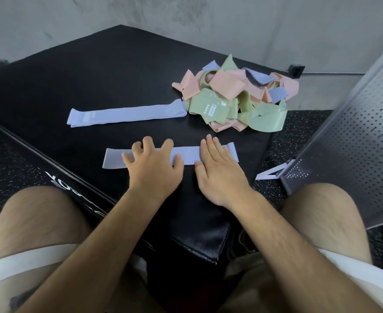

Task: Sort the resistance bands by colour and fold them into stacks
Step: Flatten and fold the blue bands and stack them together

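Lilac band (114, 158) lies flat on the desk (95, 75) at lower centre; my left hand (154, 170) and right hand (219, 175) press it, grip released, to flatten it for folding. Lilac stack (127, 114) lies just above.

Near band: we see a pale blue band (187, 155) lying flat on the near part of the black padded box (95, 71), its length running left to right.
Left hand: our left hand (154, 169) presses on the band left of its middle, fingers spread and slightly bent.
Right hand: our right hand (219, 171) lies flat on the band's right part, fingers straight.
Far stack: we see flattened pale blue bands (127, 114) layered together, farther off and to the left.
Heap: we see a tangled pile (235, 96) of pink, green and blue bands at far right, just beside the stack's right end.
Right edge: we see a perforated metal panel (355, 143).
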